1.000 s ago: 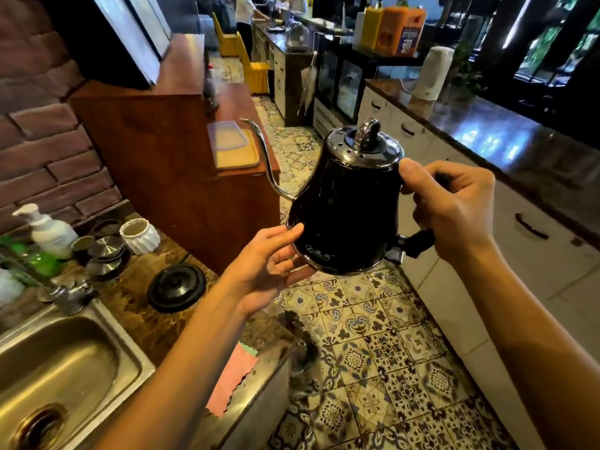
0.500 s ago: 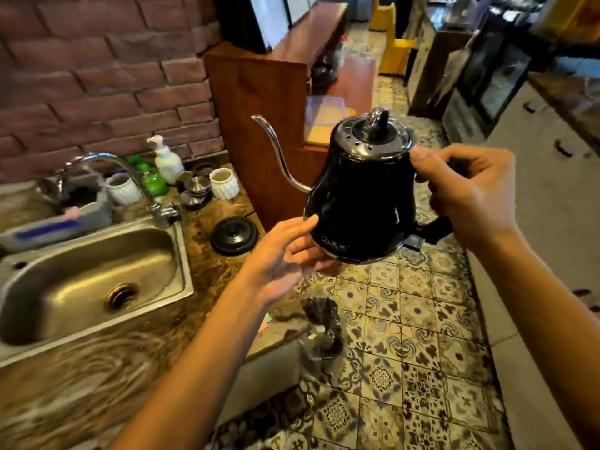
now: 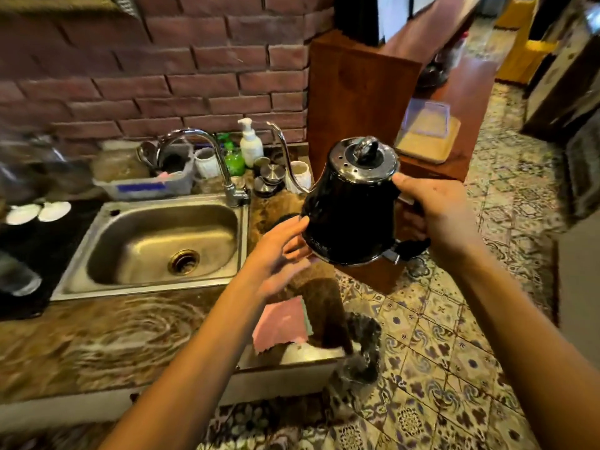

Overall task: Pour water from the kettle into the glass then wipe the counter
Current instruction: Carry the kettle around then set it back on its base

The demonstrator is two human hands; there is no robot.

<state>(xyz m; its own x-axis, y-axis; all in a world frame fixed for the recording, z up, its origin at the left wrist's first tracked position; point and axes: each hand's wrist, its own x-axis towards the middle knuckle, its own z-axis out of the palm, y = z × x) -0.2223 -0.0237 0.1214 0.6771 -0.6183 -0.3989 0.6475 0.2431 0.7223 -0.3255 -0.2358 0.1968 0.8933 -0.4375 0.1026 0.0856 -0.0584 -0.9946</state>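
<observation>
A black gooseneck kettle (image 3: 352, 209) with a chrome lid hangs in the air over the counter's right end, its thin spout pointing left and up. My right hand (image 3: 435, 219) grips its handle. My left hand (image 3: 282, 251) rests with spread fingers against the kettle's lower left side. A clear glass (image 3: 16, 274) stands at the far left on a black mat, blurred. A pink cloth (image 3: 282, 323) lies on the brown stone counter (image 3: 107, 336) near its front right corner.
A steel sink (image 3: 156, 245) with a curved tap (image 3: 207, 151) sits left of the kettle. Behind it stand a soap pump (image 3: 250, 144), a green bottle (image 3: 234, 160), white cups and metal lids. A wooden cabinet (image 3: 360, 92) rises at the right; patterned floor tiles lie beyond.
The view has swung left, bringing the whole sink, the glass and the pink cloth into sight. The kettle has come lower and closer to the counter, still held in both hands.
</observation>
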